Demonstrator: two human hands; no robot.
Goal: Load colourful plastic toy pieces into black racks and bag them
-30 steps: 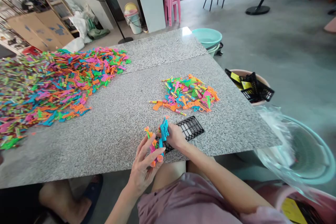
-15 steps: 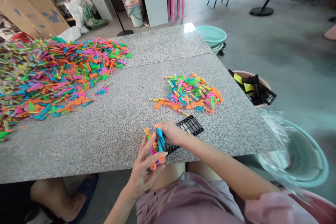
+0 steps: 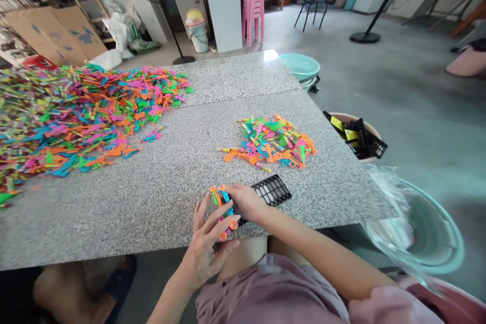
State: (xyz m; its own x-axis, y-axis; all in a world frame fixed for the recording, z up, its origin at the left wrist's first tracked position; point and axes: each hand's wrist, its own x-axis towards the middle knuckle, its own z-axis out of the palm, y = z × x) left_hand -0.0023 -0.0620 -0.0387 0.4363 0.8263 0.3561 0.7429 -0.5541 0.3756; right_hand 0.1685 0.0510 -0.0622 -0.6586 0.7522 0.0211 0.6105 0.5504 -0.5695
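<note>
Near the table's front edge, my left hand (image 3: pixel 201 250) curls its fingers round a small bundle of plastic toys (image 3: pixel 227 208), coloured orange, green, blue and pink with round orange ends. My right hand (image 3: pixel 248 202) closes on the blue toy at the bundle's right side; its fingertips are partly hidden. Beneath and behind the right hand lies a black plastic mesh tray (image 3: pixel 275 190), partly covered by that hand. Just beyond it, a small pile of mixed toys (image 3: pixel 271 142) rests on the speckled table (image 3: pixel 178 162).
A large heap of similar toys (image 3: pixel 102 116) spreads over the table's left side. By the right edge stand a tub with black mesh baskets (image 3: pixel 360 136), a clear plastic bag (image 3: pixel 387 207) and a green basket (image 3: pixel 451 243). Another person's leg (image 3: pixel 64 288) shows at lower left.
The blue toy in my right hand has come down against the others in my left hand, whose fingers now reach over it. The view has tilted slightly upward.
</note>
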